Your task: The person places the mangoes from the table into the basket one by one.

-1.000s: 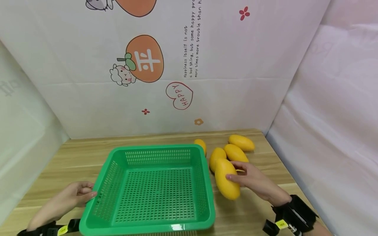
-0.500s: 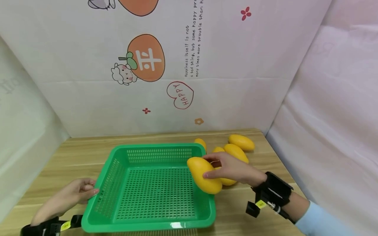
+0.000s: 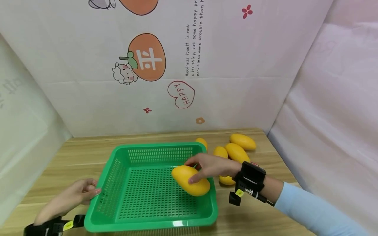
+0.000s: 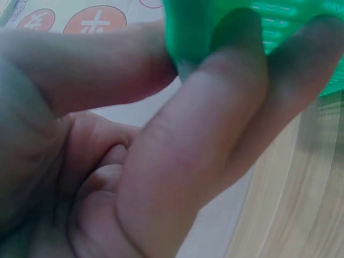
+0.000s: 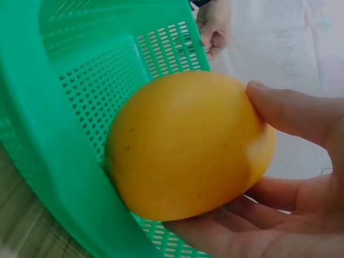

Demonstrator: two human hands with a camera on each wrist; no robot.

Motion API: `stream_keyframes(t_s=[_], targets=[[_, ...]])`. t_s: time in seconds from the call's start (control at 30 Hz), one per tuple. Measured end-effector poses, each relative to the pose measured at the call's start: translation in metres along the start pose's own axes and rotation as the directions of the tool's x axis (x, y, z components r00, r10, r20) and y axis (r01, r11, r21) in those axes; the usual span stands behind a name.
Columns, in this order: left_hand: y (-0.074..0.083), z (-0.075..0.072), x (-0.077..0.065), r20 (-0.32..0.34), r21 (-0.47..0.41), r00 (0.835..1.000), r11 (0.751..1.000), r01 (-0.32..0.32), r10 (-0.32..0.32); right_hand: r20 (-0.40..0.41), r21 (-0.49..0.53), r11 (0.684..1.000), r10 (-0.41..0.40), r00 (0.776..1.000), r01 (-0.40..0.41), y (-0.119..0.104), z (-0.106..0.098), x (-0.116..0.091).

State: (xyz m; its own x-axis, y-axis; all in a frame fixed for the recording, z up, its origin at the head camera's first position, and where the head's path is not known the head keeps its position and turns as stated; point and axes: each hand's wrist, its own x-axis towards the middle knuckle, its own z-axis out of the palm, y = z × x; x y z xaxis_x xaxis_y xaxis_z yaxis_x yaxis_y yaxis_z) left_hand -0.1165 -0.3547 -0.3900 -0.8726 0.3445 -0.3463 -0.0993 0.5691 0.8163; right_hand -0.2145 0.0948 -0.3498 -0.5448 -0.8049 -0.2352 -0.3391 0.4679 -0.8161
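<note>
A yellow mango (image 3: 190, 182) is in my right hand (image 3: 206, 167), over the right part of a green plastic basket (image 3: 150, 226). In the right wrist view the thumb lies on one side of the mango (image 5: 188, 145) and the fingers curl under the other. My left hand (image 3: 79, 193) pinches the basket's left rim; in the left wrist view its thumb and fingers (image 4: 183, 134) close on the green edge (image 4: 188, 32). The basket's perforated floor shows below the mango.
Several more mangoes lie on the wooden table (image 3: 85, 147) right of the basket, among them one mango (image 3: 242, 141) at the back and another mango (image 3: 237, 152) before it. My right forearm partly covers the nearest ones. A printed white cloth (image 3: 221, 98) hangs behind the table.
My right hand has carried the mango leftward from the pile, across the basket's right rim and over its inside. My left hand stays on the left rim.
</note>
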Motion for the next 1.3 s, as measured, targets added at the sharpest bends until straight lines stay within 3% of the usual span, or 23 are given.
stream_keyframes(t_s=[0.27,0.5,0.7,0.97,1.3], targets=[[0.000,0.002,0.004,0.010,-0.053,1.000,0.998,-0.013,0.013,0.069,-0.117,0.993,0.027,0.997,-0.019,-0.002,0.004,0.015],[0.001,0.005,0.004,-0.012,-0.020,1.000,1.000,0.010,-0.011,0.150,-0.200,0.979,0.078,0.986,-0.047,-0.007,0.012,0.028],[0.002,0.006,0.005,-0.008,-0.021,1.000,1.000,0.009,-0.009,0.217,-0.204,0.978,0.079,0.973,-0.034,-0.007,0.021,0.037],[0.000,0.004,0.007,0.016,-0.071,0.999,0.996,-0.047,0.048,0.294,-0.205,0.978,0.099,0.951,-0.039,-0.007,0.030,0.052],[0.000,0.003,0.005,0.005,-0.048,0.999,0.998,-0.046,0.046,0.337,-0.229,0.964,0.212,0.917,-0.139,-0.006,0.047,0.065]])
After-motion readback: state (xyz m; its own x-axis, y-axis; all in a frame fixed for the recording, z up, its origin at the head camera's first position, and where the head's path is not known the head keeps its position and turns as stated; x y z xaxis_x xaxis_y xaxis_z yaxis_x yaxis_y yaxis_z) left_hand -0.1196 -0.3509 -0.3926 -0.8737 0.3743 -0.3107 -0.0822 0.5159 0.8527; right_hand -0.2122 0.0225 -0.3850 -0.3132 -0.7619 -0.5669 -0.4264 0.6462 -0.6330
